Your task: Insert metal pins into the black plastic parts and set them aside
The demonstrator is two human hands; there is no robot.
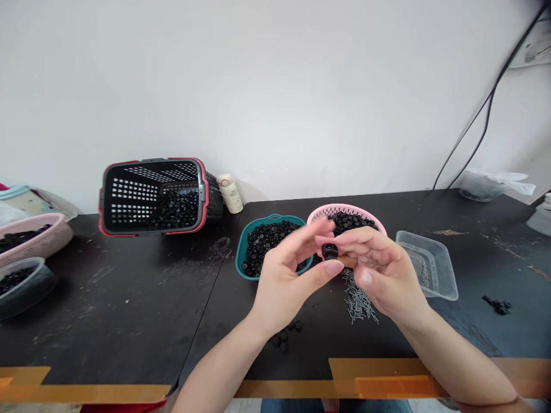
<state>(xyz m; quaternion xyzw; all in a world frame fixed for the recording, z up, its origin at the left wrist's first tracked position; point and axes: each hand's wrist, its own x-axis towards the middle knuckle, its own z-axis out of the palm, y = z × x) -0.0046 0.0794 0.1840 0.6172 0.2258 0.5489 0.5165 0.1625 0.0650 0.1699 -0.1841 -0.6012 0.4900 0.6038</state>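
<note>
Two hands were in view over one bench (142, 327). One small cylindrical black part (330, 251) was held up in front of the teal basin and pink basket, toward the right of centre. Left hand (286, 269): fingers grasping the part, thumb against its near side. Right hand (387, 269): fingertips at the part from the right, thumb apart from it; could not tell whether these fingers also gripped.

Counts around the hands: one teal basin (240, 261) of black pieces, too many to count; one pink basket (374, 217) just right of it, also with black pieces; one heap of grey pins (359, 301), uncounted, on the near side of that basket; one clear tray (447, 275) to the right, some pins inside. At least five loose black rings (283, 347) lay by the left forearm. One cluster of black pieces (499, 305) lay at far right, number unclear.

Far left of centre: one black crate (204, 189) with red trim, one white bottle (231, 195) just beside it.
</note>
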